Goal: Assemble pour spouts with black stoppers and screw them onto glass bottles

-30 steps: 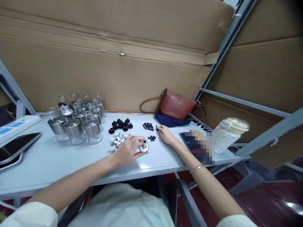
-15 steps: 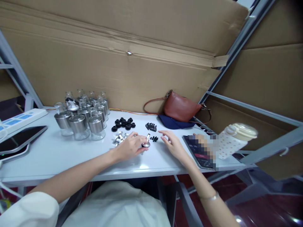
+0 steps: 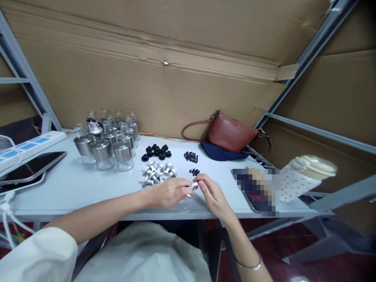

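Observation:
My left hand [image 3: 173, 192] is closed on a silver pourer cap [image 3: 193, 185], holding it tilted just above the table near its front edge. Thumb and fingers of my right hand [image 3: 212, 192] pinch at the upper end of that cap; whether a small part sits between them is hidden. Beyond my left hand lies a pile of similar silver caps [image 3: 158, 172]. Small black plugs [image 3: 194, 172] lie just past my fingertips, with black lever-like pieces [image 3: 191, 157] farther back. A cluster of round black stoppers [image 3: 156, 152] is behind the silver pile.
Several glass bottles with metal sleeves [image 3: 101, 150] stand at the left, one topped with a pourer [image 3: 94, 126]. Farther left are a power strip [image 3: 32, 147] and a tablet [image 3: 35, 168]. A brown bag [image 3: 230, 133] on a dark blue cap [image 3: 221, 154], a phone-like device [image 3: 255, 196] and a tumbler [image 3: 305, 176] occupy the right.
My right hand has moved in to meet the silver cap, its fingers now closed at its end. My left hand has tipped the cap and brought it nearer to me, uncovering the silver pile.

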A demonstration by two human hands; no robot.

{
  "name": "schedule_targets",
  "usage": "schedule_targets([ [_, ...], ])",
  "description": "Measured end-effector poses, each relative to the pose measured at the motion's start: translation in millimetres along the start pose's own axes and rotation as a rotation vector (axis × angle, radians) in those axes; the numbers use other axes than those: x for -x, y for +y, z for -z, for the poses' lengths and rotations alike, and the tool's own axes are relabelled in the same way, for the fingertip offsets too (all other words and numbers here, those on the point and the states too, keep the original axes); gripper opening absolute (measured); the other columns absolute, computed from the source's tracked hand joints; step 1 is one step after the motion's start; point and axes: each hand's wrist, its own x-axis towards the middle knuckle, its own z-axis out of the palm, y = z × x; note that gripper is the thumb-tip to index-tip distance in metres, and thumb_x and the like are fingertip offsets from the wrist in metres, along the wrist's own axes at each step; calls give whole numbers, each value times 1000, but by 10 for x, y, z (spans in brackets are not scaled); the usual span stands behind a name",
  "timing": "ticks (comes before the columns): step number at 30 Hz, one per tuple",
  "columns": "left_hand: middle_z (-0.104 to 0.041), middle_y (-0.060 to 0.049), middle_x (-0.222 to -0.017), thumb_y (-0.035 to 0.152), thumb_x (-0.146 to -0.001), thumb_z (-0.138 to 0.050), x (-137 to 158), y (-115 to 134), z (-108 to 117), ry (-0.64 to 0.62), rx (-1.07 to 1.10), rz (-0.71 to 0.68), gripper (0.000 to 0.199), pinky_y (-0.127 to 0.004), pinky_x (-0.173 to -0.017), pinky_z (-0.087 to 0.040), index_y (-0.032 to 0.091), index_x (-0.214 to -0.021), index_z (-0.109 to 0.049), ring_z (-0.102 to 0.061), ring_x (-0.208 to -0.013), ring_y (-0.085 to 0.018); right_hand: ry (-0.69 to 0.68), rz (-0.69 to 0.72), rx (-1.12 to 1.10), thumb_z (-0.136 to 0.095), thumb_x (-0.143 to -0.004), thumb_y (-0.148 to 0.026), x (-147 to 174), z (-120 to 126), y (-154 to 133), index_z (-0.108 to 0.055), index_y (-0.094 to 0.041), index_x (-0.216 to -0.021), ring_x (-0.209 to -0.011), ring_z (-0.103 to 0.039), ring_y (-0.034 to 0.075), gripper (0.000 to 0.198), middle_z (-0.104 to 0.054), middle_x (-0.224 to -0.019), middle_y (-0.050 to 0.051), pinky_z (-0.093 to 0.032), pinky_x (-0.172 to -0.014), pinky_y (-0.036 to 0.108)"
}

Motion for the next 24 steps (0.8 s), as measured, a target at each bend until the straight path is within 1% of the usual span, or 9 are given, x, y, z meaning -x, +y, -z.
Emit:
schedule_targets([
  [6,-63,-10,-95,12,-94,-33,-10,15,-13,-157,-71,-62,22,-30,-78,-48,16,-101,-54,-58,-90,-18,-97,-101,-42,-30,-96,-48,21,-2,-22,-37,-22,-62,-50,-38,11,43,-38,-55,-4,-33,-49,23],
  [8,-63,-11,-97,13,-94,-34,-12,14,-14,-146,-90,-73,23,-30,-78,-48,16,-103,-55,-58,-91,-18,-62,-115,-36,-31,-95,-51,27,30,0,-34,-22,-59,-47,-34,10,46,-34,-52,-5,-30,-47,24],
  [10,-63,-11,-99,13,-94,-35,-1,-19,-4,-111,-120,-67,23,-30,-78,-48,16,-103,-56,-58,-89,-18,37,-137,-37,-32,-94,-53,17,109,41,-34,-22,-56,-44,-32,10,49,-32,-48,-5,-28,-44,25],
  [13,-63,-12,-101,17,-95,-37,29,-111,31,-58,-175,24,22,-31,-79,-48,17,-104,-57,-59,-88,-17,190,-193,-21,-39,-92,-51,-9,297,146,-44,-21,-55,-47,-40,12,48,-43,-49,-2,-36,-48,26],
  [15,-62,-12,-103,20,-95,-38,44,-165,55,-38,-209,94,22,-33,-80,-47,17,-105,-57,-59,-90,-18,217,-215,19,-51,-87,-47,-25,406,237,-58,-20,-67,-59,-52,16,34,-59,-65,3,-44,-57,28],
  [16,-62,-12,-104,21,-95,-39,47,-183,64,-35,-223,112,22,-33,-81,-47,17,-106,-57,-59,-92,-18,223,-209,40,-55,-85,-46,-33,439,283,-61,-20,-73,-66,-56,17,29,-63,-73,5,-46,-60,29],
  [19,-63,-11,-102,22,-95,-38,41,-193,76,-18,-252,112,23,-33,-81,-46,17,-105,-57,-60,-91,-18,215,-147,135,-56,-84,-41,-56,432,396,-64,-20,-82,-78,-60,21,22,-65,-86,8,-49,-66,31],
  [22,-64,-11,-101,21,-95,-38,35,-179,68,13,-251,81,22,-32,-80,-46,16,-104,-57,-60,-88,-17,168,-112,261,-50,-89,-36,-76,341,467,-65,-20,-88,-76,-61,21,22,-66,-88,8,-48,-68,33],
  [24,-64,-11,-101,20,-95,-39,40,-177,60,7,-240,76,22,-32,-81,-46,16,-106,-57,-60,-89,-17,123,-120,310,-48,-89,-36,-79,296,505,-64,-20,-84,-71,-61,21,23,-66,-83,8,-48,-69,34],
])
